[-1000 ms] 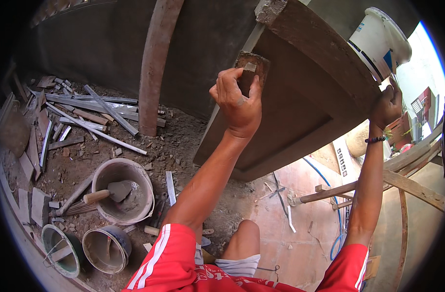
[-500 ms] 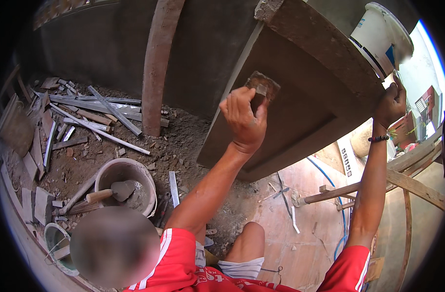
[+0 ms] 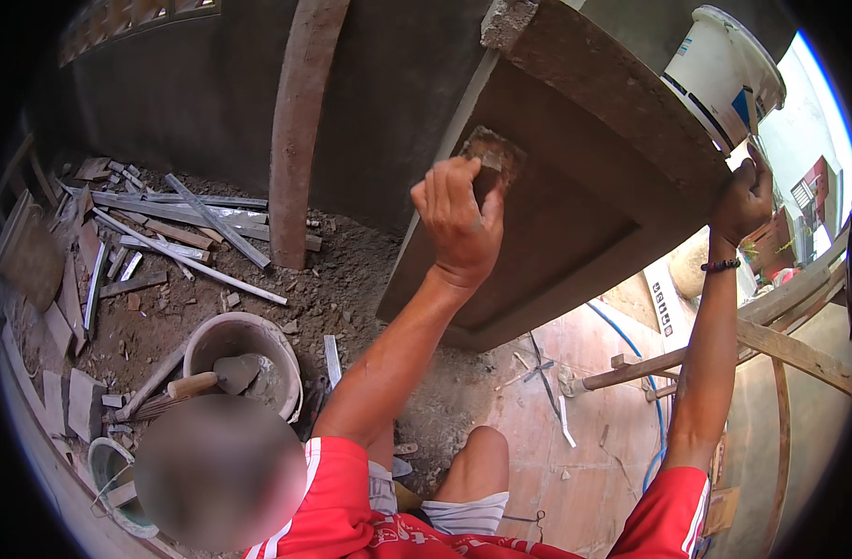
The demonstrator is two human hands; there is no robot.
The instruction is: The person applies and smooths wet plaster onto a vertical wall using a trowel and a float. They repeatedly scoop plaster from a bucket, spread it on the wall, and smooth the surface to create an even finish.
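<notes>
My left hand [image 3: 459, 224] is closed round the grip of a small, square, mortar-stained float [image 3: 497, 156]. The float's face lies against the recessed grey panel of a cement-rendered low wall [image 3: 556, 196], near its left edge. Away to the right, my right hand [image 3: 744, 200] has its fingers bent over the far right end of the wall's thick top edge [image 3: 622, 93]. A thin light strip shows just beyond those fingers; whether they hold it too is unclear. Beside the right hand, a white bucket [image 3: 724, 74] stands on top of the wall.
On the left, a mortar bucket [image 3: 291, 349] holds a wooden-handled trowel [image 3: 202, 384]. Metal and wood offcuts [image 3: 184, 224] litter the dirt behind it. A brown post [image 3: 300, 130] rises beyond. A blue hose [image 3: 663, 419] crosses tiles [image 3: 538, 466]; timber poles [image 3: 789, 354] lean at right.
My left hand and the float have slid a little left and upward across the panel. My right hand keeps its place on the wall's end.
</notes>
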